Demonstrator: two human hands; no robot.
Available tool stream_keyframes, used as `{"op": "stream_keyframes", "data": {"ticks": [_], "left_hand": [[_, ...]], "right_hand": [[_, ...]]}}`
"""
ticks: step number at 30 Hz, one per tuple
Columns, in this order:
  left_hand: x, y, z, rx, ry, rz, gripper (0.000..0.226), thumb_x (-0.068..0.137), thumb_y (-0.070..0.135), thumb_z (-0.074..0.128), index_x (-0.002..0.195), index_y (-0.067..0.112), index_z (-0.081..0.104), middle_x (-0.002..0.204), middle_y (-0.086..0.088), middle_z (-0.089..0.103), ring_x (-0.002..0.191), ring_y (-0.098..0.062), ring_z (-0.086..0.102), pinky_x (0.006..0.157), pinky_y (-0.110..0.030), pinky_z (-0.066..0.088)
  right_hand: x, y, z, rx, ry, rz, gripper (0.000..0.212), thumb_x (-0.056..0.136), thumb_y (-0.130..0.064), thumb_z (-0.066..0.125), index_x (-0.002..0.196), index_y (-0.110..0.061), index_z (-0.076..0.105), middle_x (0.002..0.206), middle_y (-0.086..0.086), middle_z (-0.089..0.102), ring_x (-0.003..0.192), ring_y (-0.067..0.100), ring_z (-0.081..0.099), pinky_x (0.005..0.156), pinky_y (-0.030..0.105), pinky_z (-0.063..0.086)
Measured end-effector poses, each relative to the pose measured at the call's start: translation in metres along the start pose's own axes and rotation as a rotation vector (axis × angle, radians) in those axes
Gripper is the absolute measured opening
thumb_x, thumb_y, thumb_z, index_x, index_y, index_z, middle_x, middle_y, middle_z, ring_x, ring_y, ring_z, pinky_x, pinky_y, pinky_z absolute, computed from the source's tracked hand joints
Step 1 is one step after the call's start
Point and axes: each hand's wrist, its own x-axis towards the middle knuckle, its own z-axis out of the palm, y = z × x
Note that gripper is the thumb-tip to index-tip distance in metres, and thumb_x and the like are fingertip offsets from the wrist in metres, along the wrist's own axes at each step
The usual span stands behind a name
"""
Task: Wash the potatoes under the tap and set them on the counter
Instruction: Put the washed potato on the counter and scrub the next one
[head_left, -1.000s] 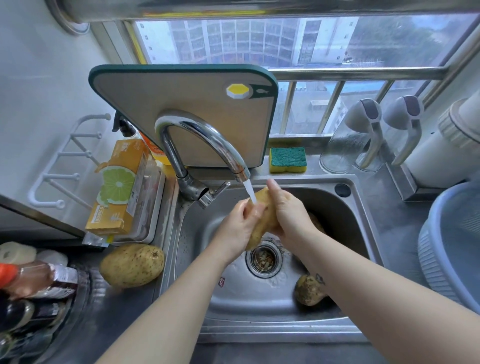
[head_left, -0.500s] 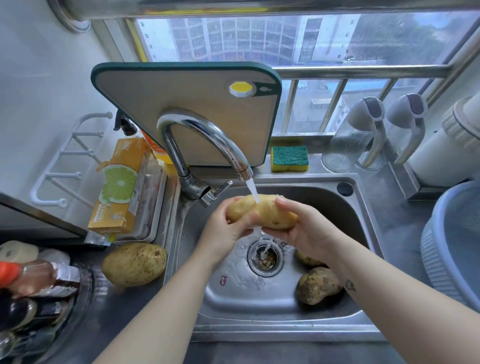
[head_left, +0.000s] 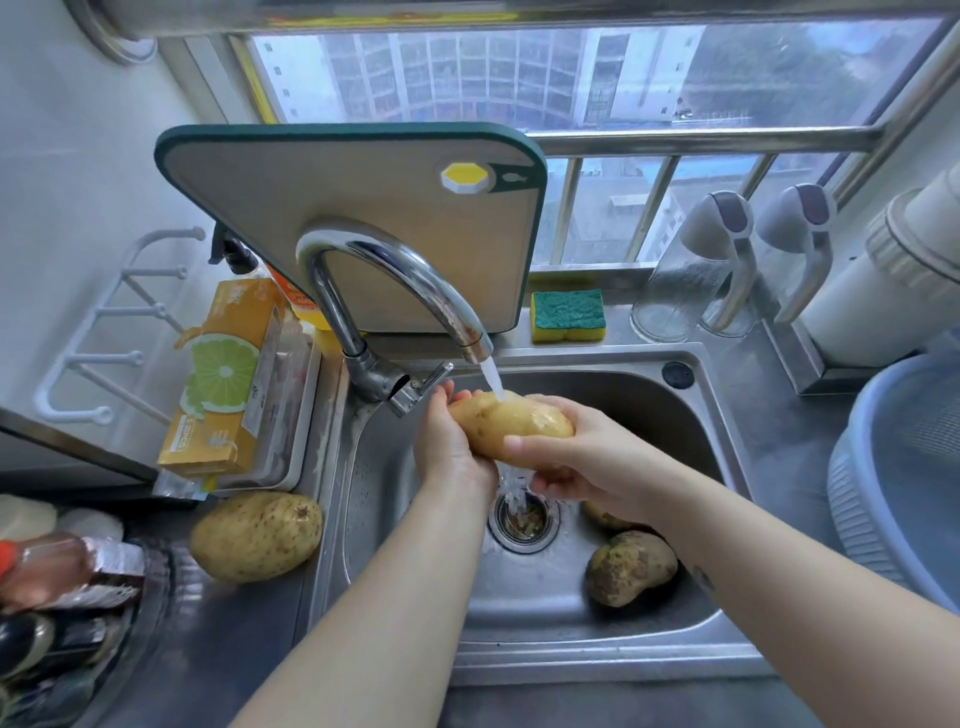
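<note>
A wet yellow potato lies sideways under the running stream from the chrome tap. My left hand cups its left end and my right hand grips its right end and underside. A clean potato rests on the counter left of the steel sink. In the sink, a dirty brown potato lies right of the drain. Another potato is mostly hidden under my right forearm.
A cutting board leans behind the tap. An orange box on a tray is at the left, bottles at lower left. A sponge, two clear jugs and a blue basin are to the right.
The potato has turned from upright to lying sideways under the stream, and my hands have shifted along it. The potatoes in the sink and on the counter stay put.
</note>
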Motion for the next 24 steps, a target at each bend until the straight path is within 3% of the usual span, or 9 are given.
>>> {"op": "stream_keyframes", "data": {"ticks": [3,5,7,10,14,18,21,24], "left_hand": [[0.000,0.006,0.000,-0.042,-0.049,0.026,0.017,0.094,0.025,0.056,0.077,0.019,0.059,0.070,0.005,0.054,0.066,-0.012,0.056,0.064,-0.029,0.050],[0.003,0.007,-0.006,0.021,-0.071,0.052,0.016,0.092,0.026,0.059,0.080,0.016,0.059,0.073,0.002,0.058,0.068,-0.013,0.058,0.066,-0.029,0.052],[0.004,0.008,-0.013,0.092,-0.086,0.063,0.019,0.090,0.029,0.062,0.096,0.011,0.061,0.088,-0.008,0.064,0.076,-0.018,0.061,0.066,-0.031,0.054],[-0.003,0.004,-0.019,0.101,-0.098,0.038,0.038,0.088,0.032,0.064,0.116,0.007,0.059,0.109,-0.018,0.065,0.085,-0.024,0.064,0.065,-0.033,0.057],[-0.013,0.002,-0.023,0.026,-0.125,0.029,0.013,0.089,0.023,0.063,0.094,0.016,0.054,0.103,-0.017,0.061,0.090,-0.027,0.061,0.077,-0.043,0.053],[-0.007,0.005,-0.022,0.054,-0.053,0.026,0.043,0.087,0.039,0.061,0.119,0.012,0.052,0.112,-0.016,0.062,0.091,-0.028,0.063,0.059,-0.036,0.058],[-0.012,0.002,-0.016,0.102,-0.057,0.034,0.042,0.089,0.046,0.054,0.114,0.012,0.054,0.101,-0.015,0.062,0.082,-0.027,0.064,0.062,-0.037,0.056],[-0.019,-0.003,-0.009,0.132,-0.066,0.010,0.040,0.090,0.052,0.050,0.099,0.014,0.058,0.090,-0.011,0.064,0.075,-0.025,0.064,0.065,-0.038,0.055]], "right_hand": [[0.009,0.004,0.014,0.006,0.198,-0.077,0.036,0.078,-0.033,0.077,0.109,-0.019,0.066,0.080,-0.002,0.061,0.059,0.006,0.051,0.046,0.019,0.040],[0.013,0.007,0.022,-0.068,0.301,-0.206,0.024,0.082,-0.034,0.074,0.098,-0.017,0.070,0.073,-0.006,0.063,0.058,0.004,0.054,0.046,0.018,0.041],[0.019,0.008,0.028,-0.136,0.364,-0.326,0.014,0.087,-0.030,0.069,0.087,-0.016,0.072,0.075,-0.004,0.068,0.071,0.009,0.063,0.060,0.025,0.052],[0.031,0.009,0.033,-0.248,0.383,-0.387,0.020,0.093,-0.028,0.059,0.079,-0.023,0.073,0.075,-0.002,0.070,0.078,0.013,0.064,0.077,0.037,0.053],[0.040,0.009,0.037,-0.417,0.384,-0.410,0.029,0.100,-0.025,0.046,0.095,-0.024,0.074,0.086,-0.006,0.068,0.093,0.017,0.063,0.086,0.038,0.050],[0.034,0.020,0.039,-0.354,0.429,-0.500,0.035,0.100,-0.023,0.036,0.105,-0.017,0.070,0.099,0.002,0.067,0.096,0.017,0.061,0.085,0.031,0.050],[0.025,0.021,0.034,-0.201,0.442,-0.469,0.031,0.103,-0.014,0.035,0.112,-0.015,0.065,0.111,0.003,0.066,0.104,0.014,0.060,0.084,0.016,0.047],[0.012,0.016,0.027,0.014,0.371,-0.196,0.024,0.102,-0.027,0.042,0.095,-0.024,0.065,0.109,0.003,0.066,0.094,0.016,0.061,0.085,0.028,0.050]]}}
